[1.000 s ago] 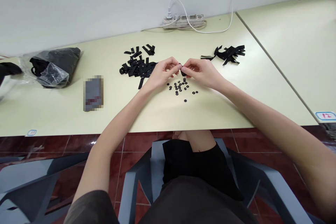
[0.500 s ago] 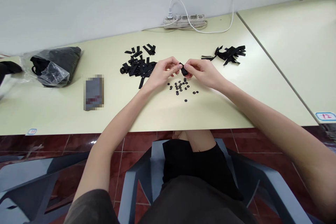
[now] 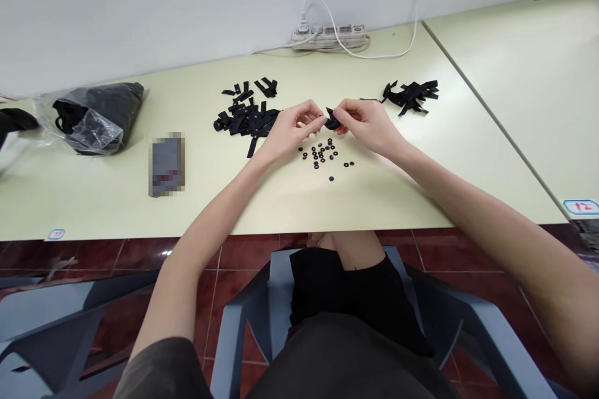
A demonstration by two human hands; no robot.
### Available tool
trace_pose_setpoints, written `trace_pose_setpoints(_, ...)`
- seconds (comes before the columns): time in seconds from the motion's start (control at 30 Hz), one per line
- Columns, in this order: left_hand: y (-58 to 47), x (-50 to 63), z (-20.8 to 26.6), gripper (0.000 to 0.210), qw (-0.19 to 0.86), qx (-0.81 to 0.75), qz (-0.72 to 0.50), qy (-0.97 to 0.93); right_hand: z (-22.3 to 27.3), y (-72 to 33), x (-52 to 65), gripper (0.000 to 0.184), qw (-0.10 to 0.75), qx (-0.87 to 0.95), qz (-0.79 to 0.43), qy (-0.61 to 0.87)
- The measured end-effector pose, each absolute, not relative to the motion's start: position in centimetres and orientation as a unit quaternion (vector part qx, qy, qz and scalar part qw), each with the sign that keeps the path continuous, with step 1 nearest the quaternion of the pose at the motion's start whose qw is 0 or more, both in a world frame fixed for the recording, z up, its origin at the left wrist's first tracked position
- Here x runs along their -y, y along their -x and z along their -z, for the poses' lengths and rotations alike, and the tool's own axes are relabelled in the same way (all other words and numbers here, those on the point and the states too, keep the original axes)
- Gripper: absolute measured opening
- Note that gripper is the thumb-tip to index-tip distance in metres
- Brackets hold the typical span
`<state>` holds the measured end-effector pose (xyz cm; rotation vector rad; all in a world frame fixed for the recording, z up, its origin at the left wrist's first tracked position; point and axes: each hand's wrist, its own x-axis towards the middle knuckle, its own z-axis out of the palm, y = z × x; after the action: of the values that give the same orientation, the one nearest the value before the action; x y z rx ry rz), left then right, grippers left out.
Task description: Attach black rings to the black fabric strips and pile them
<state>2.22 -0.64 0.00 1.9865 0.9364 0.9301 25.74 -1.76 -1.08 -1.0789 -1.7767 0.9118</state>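
Note:
A short black fabric strip (image 3: 332, 120) is bent between my two hands, just above the table. My right hand (image 3: 367, 124) pinches it between thumb and fingers. Thumb and forefinger of my left hand (image 3: 297, 128) are pressed together at the strip's left side; whatever lies between those fingertips is too small to make out. Several small round black snap-like pieces (image 3: 322, 154), some with a pale centre, lie scattered below the hands. Left of my left hand is a pile of black strips (image 3: 246, 118), some bearing small round dots. Another pile of black strips (image 3: 414, 96) lies beyond my right hand.
At the wall lies a white power strip (image 3: 327, 38) with a white cable. A clear plastic bag (image 3: 100, 121) with black material and a pixelated grey object (image 3: 167, 164) sit on the left. The table's front edge (image 3: 337, 230) runs above my lap.
The black strip has turned and bent between my fingers, and less of it now lies against my left fingertips. My right hand has shifted slightly up and right.

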Motion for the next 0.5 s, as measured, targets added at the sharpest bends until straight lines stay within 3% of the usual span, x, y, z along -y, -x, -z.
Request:
trace_pose_setpoints(0.3, -2.35, 0.93, -0.15, 0.026, 0.390, -0.355, -0.351, -0.774, 1.05, -26.15, 1.46, 0.043, 0.442, 0.697, -0.352, 0.442)
trace_pose_setpoints(0.5, -2.35, 0.95, -0.22, 0.053, 0.416, -0.351, -0.331, -0.771, 1.18, -26.00, 1.37, 0.050, 0.464, 0.690, -0.364, 0.419)
